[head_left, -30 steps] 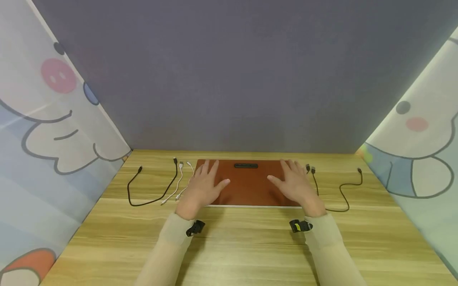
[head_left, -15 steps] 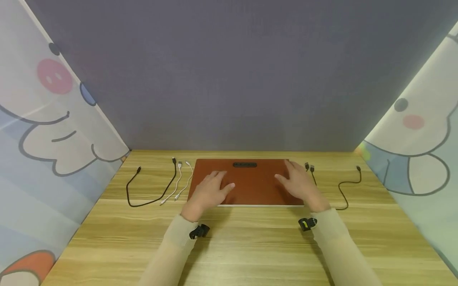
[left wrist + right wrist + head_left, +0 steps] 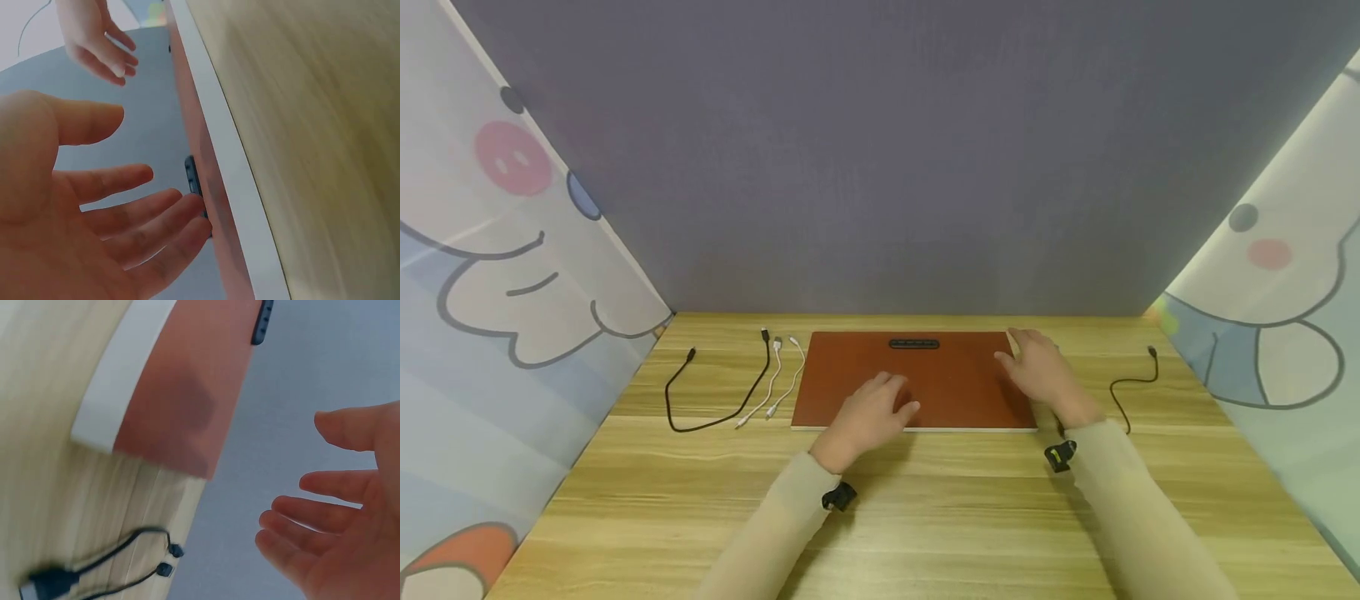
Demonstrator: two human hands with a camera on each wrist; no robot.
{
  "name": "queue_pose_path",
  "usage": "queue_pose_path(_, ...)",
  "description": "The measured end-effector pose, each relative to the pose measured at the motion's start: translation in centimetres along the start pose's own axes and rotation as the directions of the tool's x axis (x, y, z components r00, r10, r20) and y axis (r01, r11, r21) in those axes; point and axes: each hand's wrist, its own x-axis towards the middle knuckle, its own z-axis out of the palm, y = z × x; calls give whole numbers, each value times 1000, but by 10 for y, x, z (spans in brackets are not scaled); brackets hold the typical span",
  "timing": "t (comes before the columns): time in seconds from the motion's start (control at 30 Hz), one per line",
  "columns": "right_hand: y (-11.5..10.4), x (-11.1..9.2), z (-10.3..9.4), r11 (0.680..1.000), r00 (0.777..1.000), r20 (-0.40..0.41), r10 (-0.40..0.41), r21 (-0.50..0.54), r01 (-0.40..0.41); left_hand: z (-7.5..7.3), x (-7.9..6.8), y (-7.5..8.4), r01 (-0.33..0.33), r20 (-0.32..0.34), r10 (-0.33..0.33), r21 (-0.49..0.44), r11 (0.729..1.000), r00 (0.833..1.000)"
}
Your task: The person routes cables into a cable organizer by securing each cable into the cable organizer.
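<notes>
A flat reddish-brown board (image 3: 850, 367) with a white front edge lies on the wooden table. Near its far edge sits a small black notched strip (image 3: 913, 343), which looks like a cable holder. My left hand (image 3: 867, 421) is over the board's front edge, fingers loosely bent and holding nothing. Over the board's right end is my right hand (image 3: 1041, 367), its fingers apart and relaxed, also holding nothing. In the right wrist view, black cables (image 3: 119, 547) with plugs lie beside the board's end, below the right hand; the head view mostly hides them behind that hand.
Left of the board lie a black cable (image 3: 703, 427) and two white cables (image 3: 772, 382) (image 3: 793, 382). Another black cable (image 3: 1116, 396) lies at the far right. A grey panel (image 3: 910, 167) rises behind the table (image 3: 925, 517), and cartoon-printed curtains (image 3: 490, 275) flank it.
My left hand has come right and toward me, from the board's left end to its front edge. My right hand has shifted right, now covering the nearby black cable plugs.
</notes>
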Motion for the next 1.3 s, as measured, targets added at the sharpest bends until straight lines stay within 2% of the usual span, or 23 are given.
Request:
queue_pose_path(0.3, 20, 7, -8, 999, 998, 61, 34, 24, -36, 8, 13, 17, -35, 18, 34, 50, 998, 999)
queue_pose_path(0.53, 31, 12, -17, 999, 994, 104, 43, -35, -39, 11, 24, 31, -31, 2, 31, 36, 999, 1000)
queue_pose_path(0.67, 38, 16, -22, 998, 991, 131, 40, -54, -33, 14, 28, 37, -17, -15, 17, -10, 1000, 1000)
queue_pose_path(0.83, 51, 23, -24, 998, 984, 170, 44, -58, -34, 20, 34, 41, 22, -11, -24, -119, 993, 1000)
queue_pose_path(0.97, 61, 29, -23, 997, 982, 184, 42, -65, -30, 25, 38, 44, 53, 0, -54, -225, 973, 999)
queue_pose_path(1.13, 70, 33, -22, 996, 979, 201, 46, -86, -29, 30, 42, 50, 55, 25, -50, -296, 954, 998)
queue_pose_path(1.3, 72, 37, -17, 994, 975, 215, 49, -106, -27, 37, 46, 59, 60, 46, -46, -385, 921, 998)
